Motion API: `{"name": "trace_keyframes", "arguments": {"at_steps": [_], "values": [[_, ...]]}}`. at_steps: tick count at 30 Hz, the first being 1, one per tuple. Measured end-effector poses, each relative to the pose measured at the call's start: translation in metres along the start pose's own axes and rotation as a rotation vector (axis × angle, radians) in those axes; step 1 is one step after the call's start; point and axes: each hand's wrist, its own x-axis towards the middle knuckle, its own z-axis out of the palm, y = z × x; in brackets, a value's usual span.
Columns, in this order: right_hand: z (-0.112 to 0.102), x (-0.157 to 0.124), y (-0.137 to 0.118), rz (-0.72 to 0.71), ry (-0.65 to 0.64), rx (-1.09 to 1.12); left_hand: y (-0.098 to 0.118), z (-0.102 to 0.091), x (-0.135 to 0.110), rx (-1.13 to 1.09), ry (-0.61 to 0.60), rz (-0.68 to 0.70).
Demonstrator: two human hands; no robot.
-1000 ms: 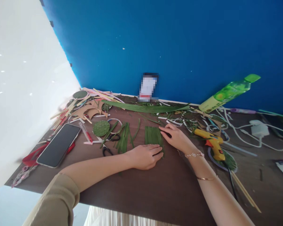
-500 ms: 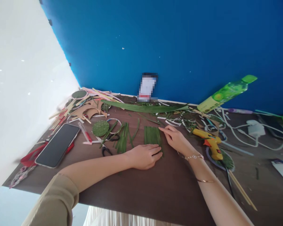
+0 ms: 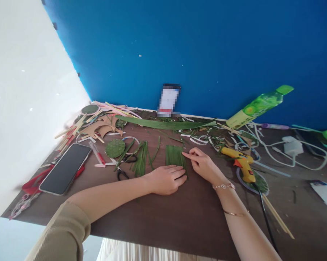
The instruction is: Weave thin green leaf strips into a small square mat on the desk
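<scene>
Pinning the leaf strips (image 3: 173, 154) side by side on the desk (image 3: 158, 215), I lay the left hand (image 3: 165, 180) across their near end, fingers extended; the right hand (image 3: 203, 165) points one finger at their right edge, seemingly for alignment, neither grasping.

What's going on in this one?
A person works at a brown table. The left hand lies flat over the near part of a row of green strips. The right hand's extended index finger appears to touch the row's right edge, nearer its far end. A loose bunch of strips lies to the left, a yellow glue gun to the right.
</scene>
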Motion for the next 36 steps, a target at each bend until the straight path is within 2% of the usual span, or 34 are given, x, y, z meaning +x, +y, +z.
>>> {"name": "trace_keyframes", "arguments": {"at_steps": [13, 17, 20, 24, 27, 29, 31, 33, 36], "values": [[0.001, -0.004, -0.005, -0.007, 0.037, 0.058, -0.001, 0.002, 0.000, -0.012, 0.009, -0.008], [-0.004, 0.007, -0.018, 0.061, 0.118, 0.150, 0.000, -0.001, 0.001, -0.026, -0.010, -0.013], [-0.009, 0.027, -0.040, 0.102, 0.152, 0.267, -0.001, -0.004, 0.001, -0.035, 0.000, 0.010], [-0.005, 0.067, -0.078, 0.002, 0.003, 0.337, -0.002, -0.005, 0.001, -0.036, 0.001, 0.032], [0.010, 0.101, -0.109, -0.084, -0.133, 0.345, -0.002, -0.004, 0.002, -0.009, -0.050, 0.044], [0.022, 0.122, -0.128, -0.096, -0.228, 0.273, -0.001, -0.003, 0.002, 0.002, -0.082, 0.029], [0.035, 0.141, -0.146, -0.113, -0.263, 0.181, -0.001, 0.000, 0.001, -0.020, -0.109, -0.014], [0.048, 0.157, -0.161, -0.197, -0.300, 0.103, -0.001, 0.006, 0.000, -0.080, -0.140, -0.051], [0.063, 0.174, -0.178, -0.217, -0.306, 0.022, -0.004, 0.017, -0.003, -0.171, -0.209, -0.070]]}}
